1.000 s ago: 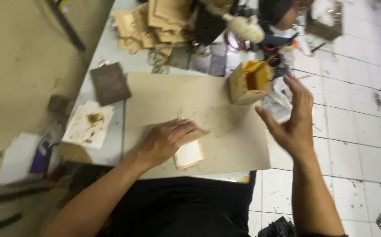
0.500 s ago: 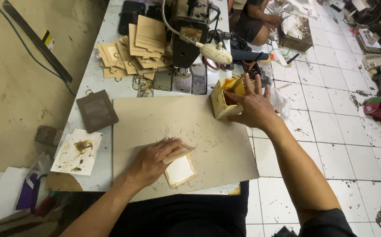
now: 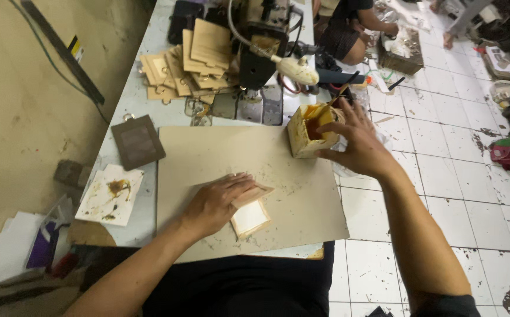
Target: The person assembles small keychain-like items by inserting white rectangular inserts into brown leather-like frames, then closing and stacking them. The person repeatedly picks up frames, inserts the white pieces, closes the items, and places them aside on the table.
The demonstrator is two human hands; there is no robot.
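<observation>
My left hand (image 3: 215,204) lies flat on a small tan frame piece with a white square inside (image 3: 251,215), pressing it onto a big sheet of brown cardboard (image 3: 231,158). My right hand (image 3: 357,141) reaches to a yellow-stained glue box (image 3: 306,130) at the sheet's far right corner. Its fingers are spread and touch the box's side. A brush handle (image 3: 329,105) sticks out of the box by my fingertips.
A sewing machine (image 3: 265,41) stands behind the sheet, with a stack of tan frame pieces (image 3: 185,61) to its left. A dark square piece (image 3: 138,141) and a glue-smeared paper (image 3: 111,194) lie at the left. Another person (image 3: 354,26) sits on the tiled floor.
My right hand has moved from the air by the table's edge to the glue box. The left hand has stayed on the frame piece.
</observation>
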